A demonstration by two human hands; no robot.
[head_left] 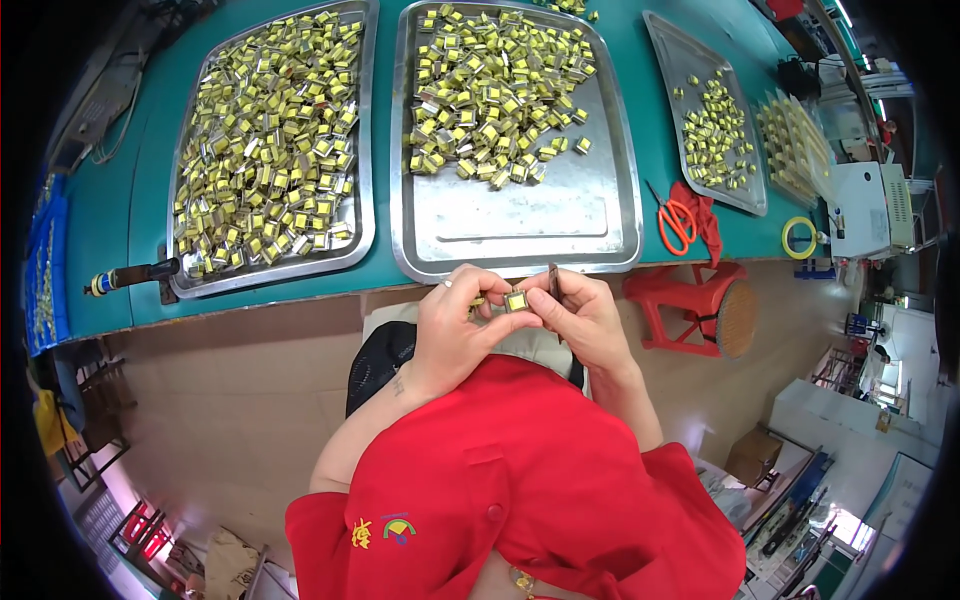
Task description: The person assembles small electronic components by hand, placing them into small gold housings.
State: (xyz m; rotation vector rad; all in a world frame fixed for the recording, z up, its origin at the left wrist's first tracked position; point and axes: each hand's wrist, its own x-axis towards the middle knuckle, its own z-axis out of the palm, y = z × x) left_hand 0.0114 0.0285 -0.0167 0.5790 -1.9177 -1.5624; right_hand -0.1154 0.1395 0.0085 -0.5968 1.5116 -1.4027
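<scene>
My left hand [445, 330] and my right hand [592, 318] meet just off the table's front edge. Between their fingertips they pinch a small transformer [516, 301], a square block with a yellow-taped middle and a dark metal core. A second yellow piece [477, 305] shows partly among the curled fingers of my left hand. My right hand also grips a thin dark strip-like tool [554, 285], which stands up between thumb and fingers; its kind is unclear. Right beyond my hands lies the middle metal tray [520, 225], with many similar transformers [490, 100] heaped toward its far side.
A left metal tray [367, 190] is full of the same parts. At the right, a smaller tray [690, 45] holds fewer. Orange-handled scissors [676, 226], a red cloth [706, 222] and a yellow tape roll [799, 237] lie nearby. A red stool [680, 305] stands below the table.
</scene>
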